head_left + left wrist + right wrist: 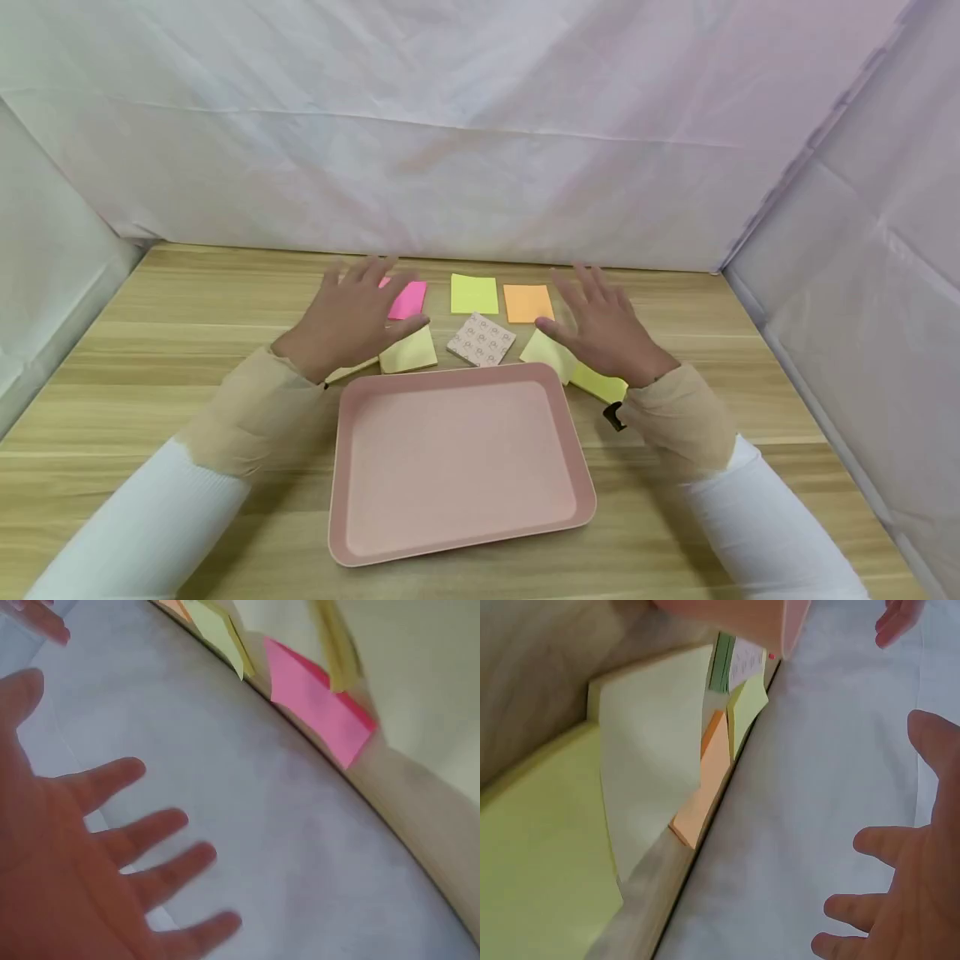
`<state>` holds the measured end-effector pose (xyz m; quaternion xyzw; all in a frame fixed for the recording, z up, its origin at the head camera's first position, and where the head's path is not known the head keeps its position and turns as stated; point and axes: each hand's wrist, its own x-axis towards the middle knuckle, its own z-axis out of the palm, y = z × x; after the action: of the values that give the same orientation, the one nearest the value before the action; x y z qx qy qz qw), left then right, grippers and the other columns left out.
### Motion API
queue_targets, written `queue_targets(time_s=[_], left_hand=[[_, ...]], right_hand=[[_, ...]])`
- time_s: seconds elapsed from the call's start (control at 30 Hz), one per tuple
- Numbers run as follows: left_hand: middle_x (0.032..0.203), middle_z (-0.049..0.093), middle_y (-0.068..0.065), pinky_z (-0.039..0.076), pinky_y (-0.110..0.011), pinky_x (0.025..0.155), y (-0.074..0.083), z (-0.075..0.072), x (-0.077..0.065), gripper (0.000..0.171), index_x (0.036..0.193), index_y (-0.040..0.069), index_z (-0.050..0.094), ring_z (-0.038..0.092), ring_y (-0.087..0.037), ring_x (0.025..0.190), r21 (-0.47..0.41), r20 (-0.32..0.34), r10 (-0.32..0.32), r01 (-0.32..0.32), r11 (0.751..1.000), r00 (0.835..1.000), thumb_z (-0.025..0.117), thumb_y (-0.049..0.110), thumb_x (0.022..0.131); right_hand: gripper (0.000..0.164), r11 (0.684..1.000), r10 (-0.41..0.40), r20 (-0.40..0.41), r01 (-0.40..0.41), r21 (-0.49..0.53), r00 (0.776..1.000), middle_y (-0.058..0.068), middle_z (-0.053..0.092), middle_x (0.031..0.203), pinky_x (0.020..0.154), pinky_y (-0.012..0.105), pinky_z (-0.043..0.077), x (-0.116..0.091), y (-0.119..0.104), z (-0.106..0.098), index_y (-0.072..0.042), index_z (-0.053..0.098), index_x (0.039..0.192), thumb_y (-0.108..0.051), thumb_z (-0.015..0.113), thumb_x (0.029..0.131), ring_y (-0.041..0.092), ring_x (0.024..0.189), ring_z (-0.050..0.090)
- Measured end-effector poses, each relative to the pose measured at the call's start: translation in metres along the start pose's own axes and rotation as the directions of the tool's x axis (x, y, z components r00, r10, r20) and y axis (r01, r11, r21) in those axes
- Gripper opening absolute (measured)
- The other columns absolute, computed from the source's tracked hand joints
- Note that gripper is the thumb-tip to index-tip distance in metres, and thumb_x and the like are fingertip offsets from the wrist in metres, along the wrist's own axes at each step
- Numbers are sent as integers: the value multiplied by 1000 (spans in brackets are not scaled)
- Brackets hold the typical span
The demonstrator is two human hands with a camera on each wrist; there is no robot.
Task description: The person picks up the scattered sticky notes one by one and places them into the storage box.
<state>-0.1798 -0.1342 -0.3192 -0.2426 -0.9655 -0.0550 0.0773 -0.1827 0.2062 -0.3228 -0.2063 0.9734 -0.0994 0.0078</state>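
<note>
Both hands hover over the sticky note pads with fingers spread, holding nothing. My left hand (352, 317) is above the left pads, partly covering a pink sticky note pad (408, 300) and a pale yellow pad (408, 352). My right hand (606, 329) hangs over the right side, near an orange pad (528, 304), a pale yellow pad (547, 356) and a brighter yellow pad (598, 383). Between the hands lie a yellow-green pad (474, 294) and a patterned square pad (482, 339), whose side looks green in the right wrist view. Another pad is mostly hidden below the left hand.
A shallow pink tray (585, 492) stands on the wooden table (112, 350) in front of the pads, nearest the person. White cloth walls (450, 167) enclose the table at the back and both sides. A dark band piece (615, 416) shows at the right wrist.
</note>
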Motion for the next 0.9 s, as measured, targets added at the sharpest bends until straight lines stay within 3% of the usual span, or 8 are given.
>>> queue_targets(time_s=[0.13, 0.23, 0.37, 0.63, 0.9], left_hand=[[117, 61, -9, 44, -55, 83, 2, 1, -14, 48, 127, 14, 56, 56, -28, 102, -75, -52, 47, -51, 996, 998, 53, 45, 90], [102, 65, -6, 50, -47, 70, 6, 2, -24, 35, 115, 13, 64, 60, -21, 80, -108, -48, 73, -78, 991, 996, 58, 36, 89], [95, 66, -6, 52, -42, 61, 12, 9, -35, 27, 106, 10, 67, 59, -17, 69, -148, -6, 127, -127, 981, 992, 60, 29, 88], [85, 62, 0, 52, -36, 57, 19, 22, -51, 15, 99, 13, 68, 59, -12, 64, -193, 55, 176, -162, 968, 983, 63, 20, 88], [81, 60, 3, 51, -38, 63, 20, 33, -47, 14, 94, 16, 67, 56, -14, 71, -226, 88, 169, -146, 963, 982, 59, 8, 86]], right_hand=[[78, 1000, -17, 7, 17, -13, 1000, 19, 3, 156, 107, 66, 9, -7, -1, 5, -20, 15, 152, -65, 34, 91, 34, 138, -5], [77, 999, -26, 14, 26, -19, 1000, 20, 6, 155, 107, 66, 10, -13, 0, 10, -20, 17, 151, -64, 36, 91, 37, 138, -2], [75, 1000, -26, 17, 26, -10, 1000, 20, 9, 155, 106, 67, 12, -22, 8, 19, -18, 23, 150, -60, 40, 91, 41, 136, 4], [70, 1000, 10, 68, -11, 12, 998, 28, 18, 150, 103, 69, 17, -36, 33, 32, -12, 28, 148, -52, 45, 93, 49, 133, 11], [65, 999, 51, 103, -50, -15, 993, 32, 24, 146, 103, 66, 22, -43, 61, 32, -7, 31, 146, -42, 50, 94, 52, 129, 18]])
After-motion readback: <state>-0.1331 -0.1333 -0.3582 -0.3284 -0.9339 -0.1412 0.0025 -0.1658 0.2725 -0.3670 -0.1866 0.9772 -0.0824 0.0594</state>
